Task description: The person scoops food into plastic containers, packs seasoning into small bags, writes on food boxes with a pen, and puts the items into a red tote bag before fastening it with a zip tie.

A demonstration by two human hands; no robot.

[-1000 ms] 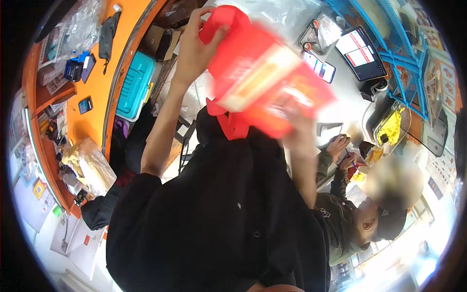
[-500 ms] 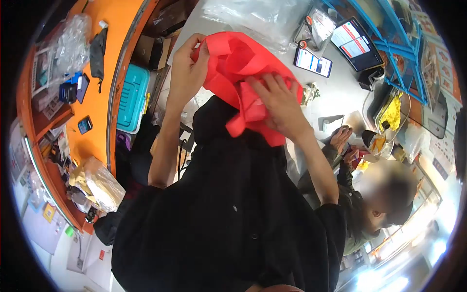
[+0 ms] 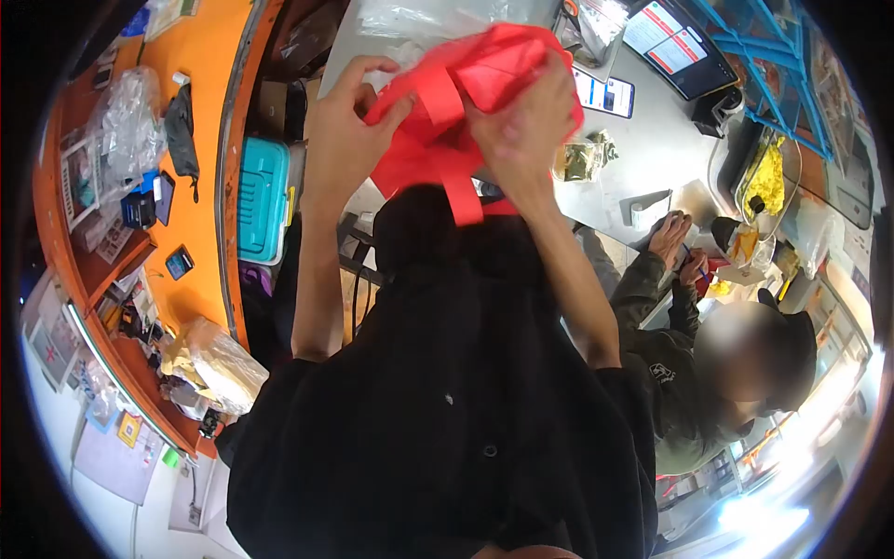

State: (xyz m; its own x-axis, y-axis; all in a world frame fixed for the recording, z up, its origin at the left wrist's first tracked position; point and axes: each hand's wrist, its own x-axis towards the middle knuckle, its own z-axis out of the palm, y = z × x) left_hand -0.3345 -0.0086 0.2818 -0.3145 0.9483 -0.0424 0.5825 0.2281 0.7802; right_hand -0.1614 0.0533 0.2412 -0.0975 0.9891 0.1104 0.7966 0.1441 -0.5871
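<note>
A red fabric bag, crumpled and with its straps hanging loose, is held up over the near edge of the grey table. My left hand grips its left edge between thumb and fingers. On the bag's right side lies my right hand, somewhat blurred, with its fingers bent into the folds; what the fingertips do inside the fabric is hidden. One strap dangles below, in front of my dark clothing.
On the grey table are a phone, a tablet, and a small clear packet. A teal box stands beside the orange counter at left. A co-worker sits at right, hands on the table.
The bag was spread with its printed side showing; now it is bunched, that print out of sight. Since the middle frame, my right hand has moved up with the fabric.
</note>
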